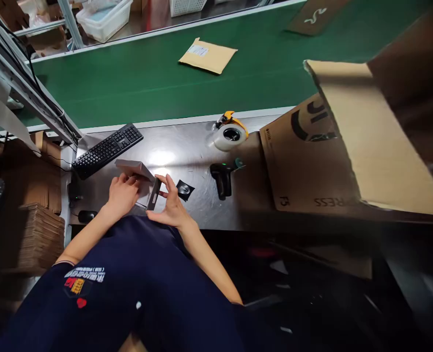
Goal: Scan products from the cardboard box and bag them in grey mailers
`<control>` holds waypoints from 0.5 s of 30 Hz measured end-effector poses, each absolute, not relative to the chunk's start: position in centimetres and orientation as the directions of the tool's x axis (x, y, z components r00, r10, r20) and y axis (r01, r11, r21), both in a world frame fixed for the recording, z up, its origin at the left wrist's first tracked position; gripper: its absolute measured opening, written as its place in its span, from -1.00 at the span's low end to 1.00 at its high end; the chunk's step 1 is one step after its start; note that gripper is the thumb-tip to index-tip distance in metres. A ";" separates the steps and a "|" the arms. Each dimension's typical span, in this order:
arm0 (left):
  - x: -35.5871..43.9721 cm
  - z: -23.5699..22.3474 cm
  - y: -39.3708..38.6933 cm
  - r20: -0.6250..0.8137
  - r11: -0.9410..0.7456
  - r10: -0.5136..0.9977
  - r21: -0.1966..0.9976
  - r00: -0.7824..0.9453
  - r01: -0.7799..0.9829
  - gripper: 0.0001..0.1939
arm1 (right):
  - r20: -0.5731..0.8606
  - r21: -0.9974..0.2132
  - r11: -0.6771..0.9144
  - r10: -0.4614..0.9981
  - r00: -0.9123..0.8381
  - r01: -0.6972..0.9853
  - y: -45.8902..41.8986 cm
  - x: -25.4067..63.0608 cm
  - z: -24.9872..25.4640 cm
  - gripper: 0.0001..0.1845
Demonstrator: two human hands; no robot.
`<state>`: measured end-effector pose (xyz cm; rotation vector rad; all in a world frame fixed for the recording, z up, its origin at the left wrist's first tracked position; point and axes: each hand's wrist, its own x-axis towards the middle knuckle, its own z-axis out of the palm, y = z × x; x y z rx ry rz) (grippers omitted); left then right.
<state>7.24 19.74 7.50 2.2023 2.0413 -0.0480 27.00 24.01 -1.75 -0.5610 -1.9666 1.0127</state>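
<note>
A small grey box [135,167] with its flap raised is held between my hands at the table's front edge. My right hand [171,208] grips the box's dark narrow side, thumb below and fingers above. My left hand [123,195] has its fingers bent against the inner side of the box under the flap; its fingertips are partly hidden. A small black packet [184,189] with a light round print lies just right of my right hand.
A keyboard [108,150] and mouse [87,216] are at left. A tape dispenser [229,136] and barcode scanner [222,181] are at right, beside a large open carton [304,166]. Behind runs a green conveyor belt [128,83] carrying a padded envelope [209,56].
</note>
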 end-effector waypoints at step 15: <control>2.4 -3.3 18.8 -0.120 0.361 0.920 0.636 -0.374 0.682 -0.67 | -0.070 -0.985 -0.068 0.998 -0.008 0.160 29.3 25.4 -13.2 0.37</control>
